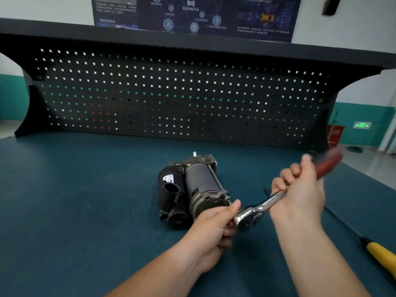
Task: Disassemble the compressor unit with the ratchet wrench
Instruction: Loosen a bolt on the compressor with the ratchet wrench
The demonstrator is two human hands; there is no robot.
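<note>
The compressor unit [192,187] lies on its side in the middle of the blue-green bench top [75,189], its grey cylinder pointing near-right and its black housing on the left. Just to its right, both hands hold the ratchet wrench [257,209] above the bench. The right hand [300,189] is wrapped around the chrome shaft where it meets the red grip, which sticks out far-right, blurred. The left hand [212,228] pinches the wrench's round head with curled fingers and thumb, close to the compressor's near end. A yellow-handled screwdriver [381,254] lies at the near right. A black pegboard [171,93] stands along the far edge.
</note>
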